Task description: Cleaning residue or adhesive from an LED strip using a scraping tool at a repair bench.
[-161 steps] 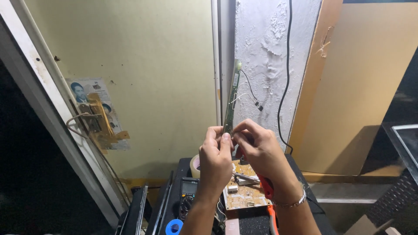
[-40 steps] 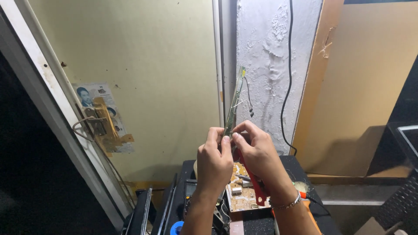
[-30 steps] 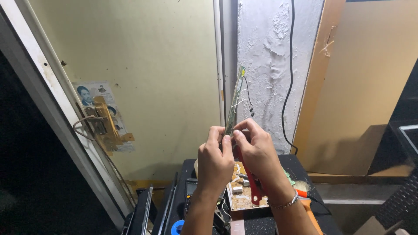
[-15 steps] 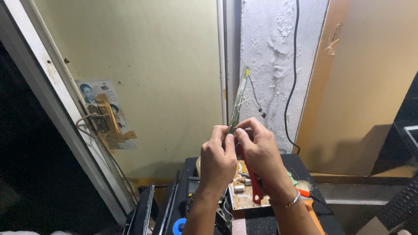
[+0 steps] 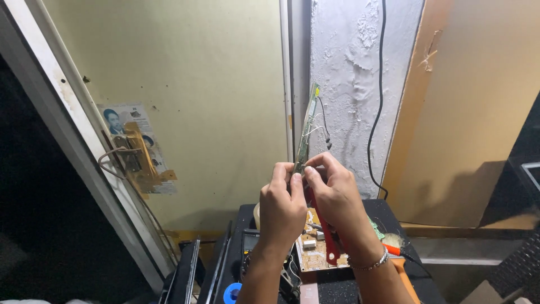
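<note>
A long narrow green circuit board (image 5: 306, 128) stands upright, seen edge-on, with thin wires (image 5: 322, 121) hanging from its upper part. My left hand (image 5: 279, 205) pinches its lower end from the left. My right hand (image 5: 333, 191) pinches the same end from the right, fingertips touching the left hand's. A red-handled tool (image 5: 328, 236) hangs down under my right palm, tucked against it. A thin bracelet (image 5: 371, 262) circles my right wrist.
Below the hands lies a brown circuit board (image 5: 312, 251) on a black surface (image 5: 388, 217), with an orange tool (image 5: 402, 267) to the right and a blue tape roll (image 5: 230, 293) at the front. A black cable (image 5: 378, 101) runs down the white wall. A wooden panel (image 5: 472, 112) stands at right.
The view has shifted slightly; both hands keep their pinch on the board's lower end at about the same height. Since several seconds ago the board tilted a little to the right.
</note>
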